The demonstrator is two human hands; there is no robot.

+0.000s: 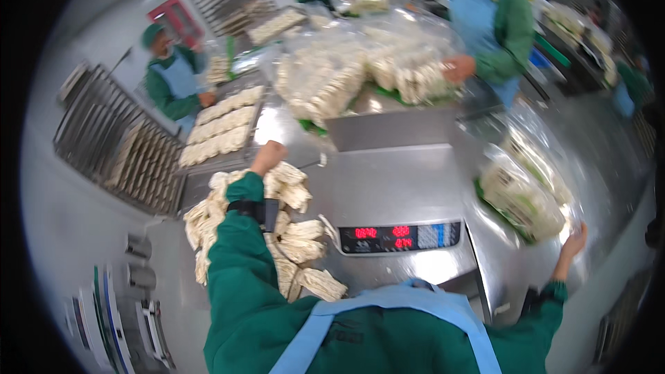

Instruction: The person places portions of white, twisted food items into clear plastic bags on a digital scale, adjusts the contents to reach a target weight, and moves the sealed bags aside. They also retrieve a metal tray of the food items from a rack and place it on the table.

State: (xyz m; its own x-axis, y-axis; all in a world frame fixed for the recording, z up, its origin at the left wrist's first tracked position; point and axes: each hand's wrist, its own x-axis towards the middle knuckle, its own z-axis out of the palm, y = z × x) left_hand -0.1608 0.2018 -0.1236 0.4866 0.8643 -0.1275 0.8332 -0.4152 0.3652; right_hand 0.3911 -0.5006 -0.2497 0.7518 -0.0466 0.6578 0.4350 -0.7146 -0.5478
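Observation:
My left hand [269, 157] is over the steel table with its fingers curled in, just above a loose pile of pale dried noodle bundles [296, 241]. I see nothing between those fingers. My right hand [572, 249] is at the near end of a clear plastic bag of noodles [519, 197] with green markings. Blur and glare hide whether its fingers grip the plastic. Another filled bag [537, 158] lies alongside, farther out. Between my hands stands a steel weighing scale [397, 187] with a raised back plate and a lit red display [400, 237].
Large bags of noodles [322, 78] are heaped behind the scale. A tray of noodle rows [223, 124] lies at the left, beside a tray rack [119, 140]. Co-workers stand around the table; one person's hand [458, 68] touches the heaped bags.

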